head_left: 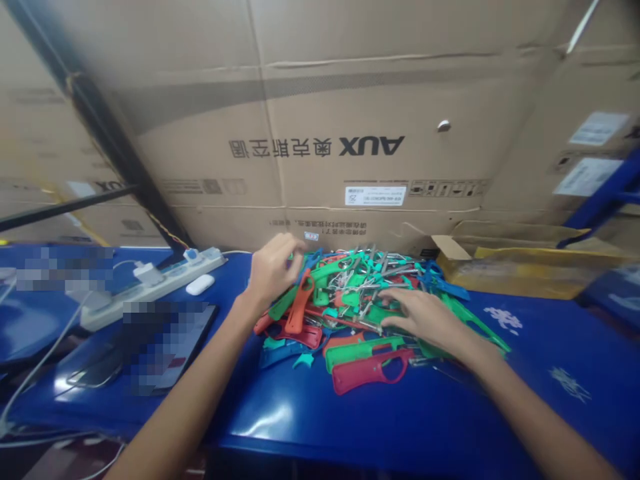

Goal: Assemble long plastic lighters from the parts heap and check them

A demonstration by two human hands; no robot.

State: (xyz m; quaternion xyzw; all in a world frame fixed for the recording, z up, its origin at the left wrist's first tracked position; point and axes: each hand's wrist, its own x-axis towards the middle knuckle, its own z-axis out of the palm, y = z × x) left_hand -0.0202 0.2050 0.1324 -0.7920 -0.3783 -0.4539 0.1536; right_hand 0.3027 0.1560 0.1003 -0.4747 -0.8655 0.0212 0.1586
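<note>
A heap of coloured plastic handle parts (pixel 350 293), green, red, orange and blue, mixed with metal pieces, lies on the blue table (pixel 380 420). My left hand (pixel 273 267) reaches into the left rear of the heap with fingers curled; what it pinches, if anything, is hidden. My right hand (pixel 425 317) lies palm down on the right side of the heap, fingers stretched over green and red parts. A red handle (pixel 373 370) and a green handle (pixel 360 350) lie at the front of the heap.
Large cardboard boxes (pixel 320 133) wall off the back. A white power strip (pixel 150 283) with plugs, a small white device (pixel 200 285) and a tablet (pixel 165 343) sit left. An open cardboard box with a yellow bag (pixel 525 270) stands right.
</note>
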